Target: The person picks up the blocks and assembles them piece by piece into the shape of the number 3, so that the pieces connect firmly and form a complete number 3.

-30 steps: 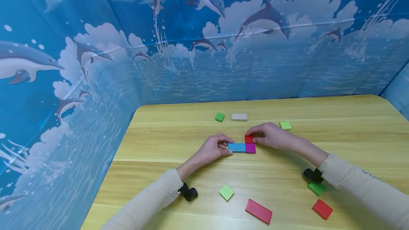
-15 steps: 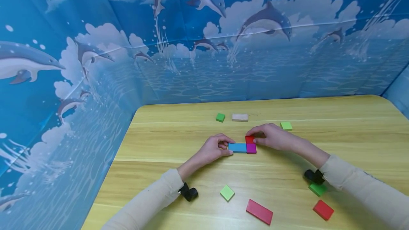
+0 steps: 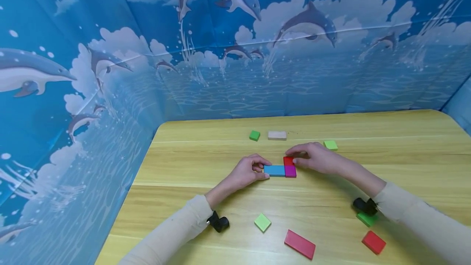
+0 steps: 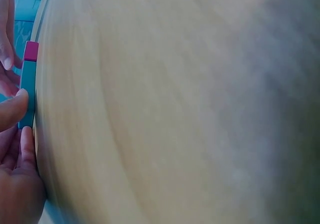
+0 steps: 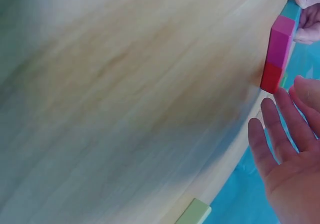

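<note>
A blue rectangular block [image 3: 274, 170] lies flat with a magenta square block [image 3: 290, 171] against its right end. A red square block [image 3: 288, 161] sits on the magenta block's far side, forming an L with the other two. My left hand [image 3: 247, 171] pinches the blue block's left end between thumb and fingers, which hide that end. At the red block's right side is my right hand [image 3: 317, 158]. Its fingers [image 5: 281, 126] are nearly straight in the right wrist view, fingertips right at the red block's edge, the thumb lifted off to the side.
Farther back on the wooden table [image 3: 206, 146] lie a green block [image 3: 254, 135], a pale block [image 3: 277, 135] and a light green block [image 3: 330, 145]. Nearer are another light green block [image 3: 263, 223], a long red block [image 3: 299, 244], a red block [image 3: 373, 242] and a partly covered green block [image 3: 367, 219].
My right hand has shifted slightly right, its fingers loosening from the red block so more of it shows. My left hand and the joined blocks look unmoved.
</note>
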`<act>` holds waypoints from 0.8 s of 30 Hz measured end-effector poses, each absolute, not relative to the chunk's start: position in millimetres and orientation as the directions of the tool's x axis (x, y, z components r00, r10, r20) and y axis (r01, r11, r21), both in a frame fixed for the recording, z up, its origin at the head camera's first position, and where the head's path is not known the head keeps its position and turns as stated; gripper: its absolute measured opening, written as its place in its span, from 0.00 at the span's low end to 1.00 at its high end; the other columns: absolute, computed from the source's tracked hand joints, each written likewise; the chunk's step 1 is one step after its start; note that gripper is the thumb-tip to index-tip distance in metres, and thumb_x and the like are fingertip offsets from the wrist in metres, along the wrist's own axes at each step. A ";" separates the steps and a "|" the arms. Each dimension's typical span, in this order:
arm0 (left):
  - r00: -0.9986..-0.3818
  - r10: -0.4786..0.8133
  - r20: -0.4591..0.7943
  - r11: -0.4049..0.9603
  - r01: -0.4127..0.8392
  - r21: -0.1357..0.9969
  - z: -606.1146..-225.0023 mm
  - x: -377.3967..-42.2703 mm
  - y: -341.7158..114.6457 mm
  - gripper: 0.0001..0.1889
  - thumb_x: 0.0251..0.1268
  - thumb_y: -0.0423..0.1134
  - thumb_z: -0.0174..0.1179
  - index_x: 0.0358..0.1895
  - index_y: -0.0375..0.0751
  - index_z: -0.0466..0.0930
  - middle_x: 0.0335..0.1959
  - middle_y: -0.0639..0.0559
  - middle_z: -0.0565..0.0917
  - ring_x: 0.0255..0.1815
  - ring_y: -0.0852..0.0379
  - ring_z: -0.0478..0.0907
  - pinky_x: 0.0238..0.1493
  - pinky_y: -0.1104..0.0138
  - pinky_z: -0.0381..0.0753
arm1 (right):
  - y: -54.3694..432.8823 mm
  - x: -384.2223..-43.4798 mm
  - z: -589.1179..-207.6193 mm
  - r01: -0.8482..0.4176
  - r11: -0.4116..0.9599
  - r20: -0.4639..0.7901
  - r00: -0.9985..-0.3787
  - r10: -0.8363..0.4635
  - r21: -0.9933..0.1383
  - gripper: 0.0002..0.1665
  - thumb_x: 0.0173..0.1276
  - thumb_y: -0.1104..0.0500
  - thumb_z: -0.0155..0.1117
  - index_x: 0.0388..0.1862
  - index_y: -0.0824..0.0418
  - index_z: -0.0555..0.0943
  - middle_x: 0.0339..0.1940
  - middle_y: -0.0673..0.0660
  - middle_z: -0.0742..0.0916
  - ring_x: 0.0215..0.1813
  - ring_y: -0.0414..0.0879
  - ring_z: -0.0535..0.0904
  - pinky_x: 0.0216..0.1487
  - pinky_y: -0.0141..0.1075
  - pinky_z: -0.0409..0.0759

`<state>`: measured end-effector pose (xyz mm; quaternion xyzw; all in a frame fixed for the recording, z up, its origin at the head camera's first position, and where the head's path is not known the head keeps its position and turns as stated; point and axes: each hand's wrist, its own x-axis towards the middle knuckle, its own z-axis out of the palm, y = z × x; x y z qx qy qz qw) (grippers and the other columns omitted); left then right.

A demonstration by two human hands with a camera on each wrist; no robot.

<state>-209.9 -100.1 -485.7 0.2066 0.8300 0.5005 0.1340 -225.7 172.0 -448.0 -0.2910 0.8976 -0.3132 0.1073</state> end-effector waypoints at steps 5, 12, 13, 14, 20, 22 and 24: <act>-0.876 0.483 -0.009 0.406 0.215 0.888 -486.7 -209.6 -100.5 0.15 0.58 0.31 0.71 0.50 0.40 0.85 0.40 0.50 0.78 0.36 0.58 0.74 0.41 0.70 0.76 | 175.2 -218.4 -444.1 -0.438 0.633 -0.015 -0.815 -0.579 -0.638 0.20 0.71 0.61 0.63 0.61 0.60 0.80 0.57 0.55 0.84 0.59 0.55 0.78 0.55 0.50 0.78; -0.871 0.492 -0.013 0.418 0.224 0.880 -488.1 -210.3 -101.3 0.14 0.58 0.33 0.71 0.49 0.43 0.85 0.39 0.53 0.78 0.37 0.60 0.74 0.42 0.70 0.77 | 182.6 -202.7 -433.9 -0.438 0.635 -0.002 -0.822 -0.569 -0.636 0.22 0.70 0.60 0.65 0.62 0.60 0.80 0.58 0.56 0.83 0.58 0.56 0.78 0.54 0.51 0.78; -0.870 0.493 -0.013 0.419 0.225 0.880 -488.1 -210.5 -101.2 0.14 0.58 0.33 0.71 0.49 0.43 0.85 0.39 0.54 0.78 0.37 0.60 0.74 0.42 0.70 0.77 | 184.0 -200.4 -433.1 -0.440 0.639 0.003 -0.825 -0.565 -0.631 0.22 0.69 0.60 0.65 0.62 0.59 0.80 0.58 0.56 0.83 0.59 0.57 0.78 0.55 0.51 0.78; -0.869 0.495 -0.012 0.419 0.226 0.879 -487.8 -210.5 -101.2 0.14 0.59 0.33 0.71 0.49 0.43 0.85 0.39 0.54 0.78 0.37 0.60 0.75 0.42 0.70 0.77 | 185.3 -197.9 -432.2 -0.438 0.644 0.003 -0.829 -0.560 -0.627 0.22 0.69 0.60 0.66 0.62 0.59 0.80 0.59 0.56 0.82 0.59 0.57 0.77 0.55 0.52 0.78; -0.867 0.497 -0.015 0.417 0.224 0.881 -485.3 -209.8 -100.5 0.14 0.59 0.32 0.70 0.49 0.43 0.85 0.40 0.54 0.78 0.37 0.60 0.74 0.42 0.71 0.78 | 194.4 -183.1 -427.3 -0.431 0.662 0.007 -0.841 -0.541 -0.613 0.22 0.70 0.60 0.64 0.63 0.59 0.79 0.60 0.56 0.82 0.61 0.58 0.76 0.56 0.55 0.76; -0.868 0.497 -0.016 0.418 0.223 0.881 -485.1 -209.7 -100.2 0.14 0.59 0.32 0.70 0.50 0.43 0.85 0.40 0.54 0.78 0.37 0.60 0.74 0.42 0.70 0.77 | 198.1 -178.5 -426.6 -0.429 0.665 0.007 -0.844 -0.537 -0.611 0.22 0.71 0.59 0.64 0.63 0.58 0.79 0.60 0.55 0.82 0.61 0.57 0.76 0.56 0.54 0.76; -0.868 0.497 -0.016 0.417 0.222 0.881 -485.0 -209.8 -100.1 0.14 0.59 0.32 0.70 0.50 0.43 0.85 0.40 0.54 0.78 0.37 0.60 0.74 0.42 0.70 0.77 | 202.5 -173.7 -426.0 -0.441 0.659 0.021 -0.840 -0.542 -0.609 0.21 0.71 0.58 0.64 0.62 0.57 0.80 0.59 0.54 0.82 0.61 0.57 0.76 0.56 0.54 0.76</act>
